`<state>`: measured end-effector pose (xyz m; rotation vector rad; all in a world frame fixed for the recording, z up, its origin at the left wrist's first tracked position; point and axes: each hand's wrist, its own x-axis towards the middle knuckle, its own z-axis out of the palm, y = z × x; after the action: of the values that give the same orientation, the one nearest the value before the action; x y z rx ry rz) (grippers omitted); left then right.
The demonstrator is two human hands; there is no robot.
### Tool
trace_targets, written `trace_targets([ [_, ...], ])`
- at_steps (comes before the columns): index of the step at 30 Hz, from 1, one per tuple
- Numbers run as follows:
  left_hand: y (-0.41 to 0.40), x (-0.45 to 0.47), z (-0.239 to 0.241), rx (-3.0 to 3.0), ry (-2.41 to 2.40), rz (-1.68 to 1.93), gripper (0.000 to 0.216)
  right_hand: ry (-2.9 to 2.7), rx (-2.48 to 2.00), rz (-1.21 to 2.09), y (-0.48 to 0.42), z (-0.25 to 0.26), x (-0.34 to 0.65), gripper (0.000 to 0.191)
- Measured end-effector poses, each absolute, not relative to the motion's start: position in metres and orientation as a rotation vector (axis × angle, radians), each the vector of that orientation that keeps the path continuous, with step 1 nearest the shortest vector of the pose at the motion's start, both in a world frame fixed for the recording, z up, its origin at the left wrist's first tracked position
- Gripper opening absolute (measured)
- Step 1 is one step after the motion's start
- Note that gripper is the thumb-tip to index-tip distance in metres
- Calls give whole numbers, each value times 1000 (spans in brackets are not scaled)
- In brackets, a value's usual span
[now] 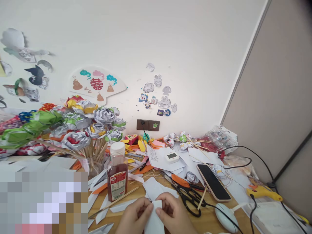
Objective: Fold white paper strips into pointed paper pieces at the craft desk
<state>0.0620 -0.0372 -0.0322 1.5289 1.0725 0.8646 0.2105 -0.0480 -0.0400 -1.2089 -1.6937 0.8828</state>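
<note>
White paper [155,222] sits pinched near its upper end by a person's left hand [136,213] and right hand [174,213] at a cluttered desk [204,221].

Black scissors [186,191] lie just beyond the right hand, a phone [213,182] farther right; a bottle [118,177] stands beyond the left hand, paper flowers [75,140] farther left.

White paper strip [154,222], plain, narrow, pinched near its far end, bottom centre
</note>
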Motion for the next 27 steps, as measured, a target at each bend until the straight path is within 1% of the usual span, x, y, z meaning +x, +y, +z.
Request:
trace_targets([
  [3, -36, 61, -40, 1499, 1095, 890, 32, -1767, -1201, 820, -50, -39, 211, 21],
  [6, -35, 59, -45, 1461, 1083, 926, 33, -1914, -1203, 627, -52, -39, 213, 30],
  [8, -35, 59, -44, 1433, 1069, 943, 34, -1960, -1202, 525, -51, -40, 214, 32],
  [10, -36, 60, -41, 1410, 1046, 948, 33, -1945, -1218, 496, -50, -42, 215, 31],
  [15, -39, 63, -34, 1430, 1028, 847, 31, -1937, -1235, 463, -47, -43, 215, 17],
  [18, -40, 63, -36, 1488, 1064, 855, 32, -1967, -1211, 425, -48, -43, 215, 17],
  [23, -38, 64, -43, 1417, 1068, 822, 40, -1905, -1262, 482, -48, -44, 215, 15],
  [25, -37, 65, -42, 1363, 1051, 845, 43, -1967, -1210, 386, -48, -44, 216, 16],
  [27, -36, 65, -41, 1307, 1042, 872, 46, -2088, -1119, 243, -49, -42, 216, 21],
])
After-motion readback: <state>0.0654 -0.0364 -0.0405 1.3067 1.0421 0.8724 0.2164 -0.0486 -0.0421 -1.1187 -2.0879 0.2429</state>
